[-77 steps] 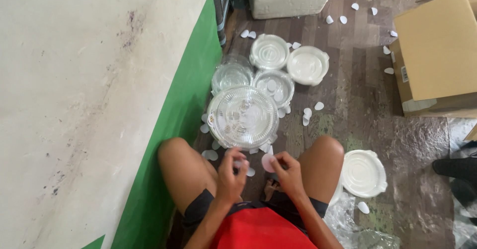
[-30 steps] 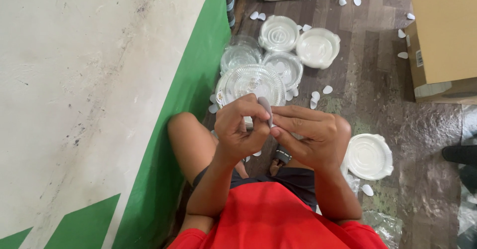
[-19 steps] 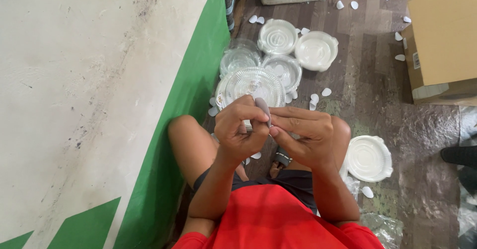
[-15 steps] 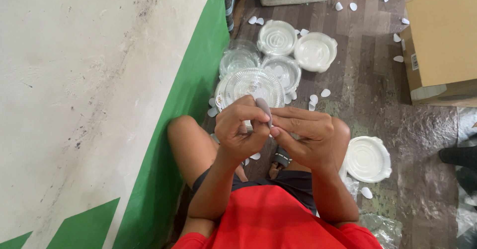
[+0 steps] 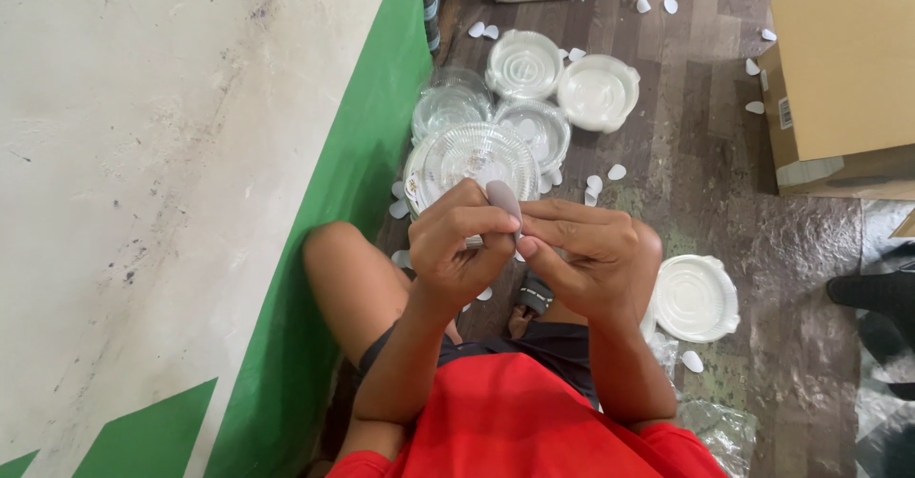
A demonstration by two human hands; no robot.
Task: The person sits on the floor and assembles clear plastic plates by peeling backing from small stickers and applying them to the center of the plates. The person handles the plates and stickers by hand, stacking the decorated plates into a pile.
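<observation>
Small grey oval piece (image 5: 503, 202) pinched between left hand (image 5: 460, 249) and right hand (image 5: 586, 254), raised over clear round lid (image 5: 472, 159); lower part hidden by fingers. Brown cardboard box (image 5: 843, 68) cut off upper right, small white label on side. White round container (image 5: 699, 297) at right.

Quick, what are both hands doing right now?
Left hand: closed, fingers pinching the small grey oval piece.
Right hand: closed, fingertips on the same grey piece.
</observation>
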